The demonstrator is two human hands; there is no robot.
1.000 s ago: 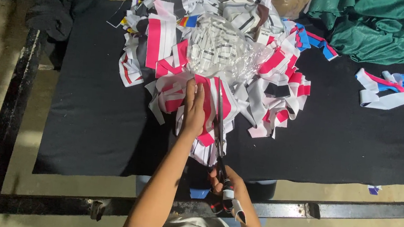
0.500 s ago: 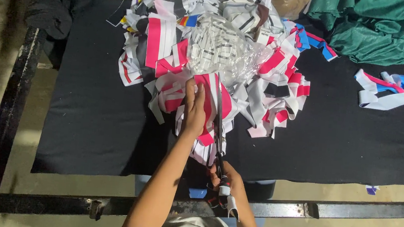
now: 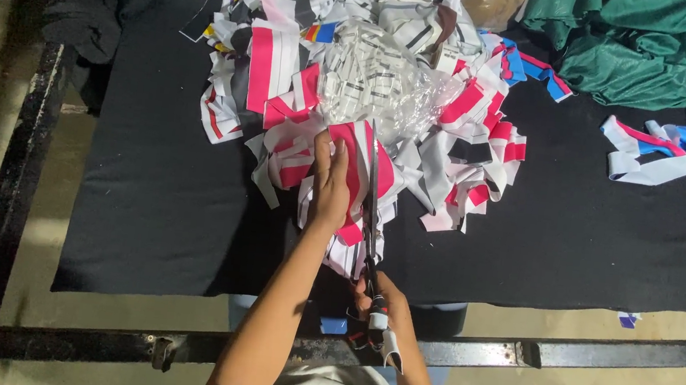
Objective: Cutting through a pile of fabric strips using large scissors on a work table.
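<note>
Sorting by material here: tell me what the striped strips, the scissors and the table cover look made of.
Pink and white strips: probably woven or knit fabric, matte; they flop and curl. Scissors: metal blades, thin with a dull shine; handles hidden in the right hand. Black table cover: looks like felt or thick cloth, flat and unreflective.

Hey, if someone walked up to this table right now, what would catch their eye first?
Probably the big heap of pink, white and black fabric strips piled at the middle of the black table cover. In front of it the left hand presses a pink and white piece flat while the right hand works long scissors along it. Green cloth lies bunched at the far right corner.
</note>
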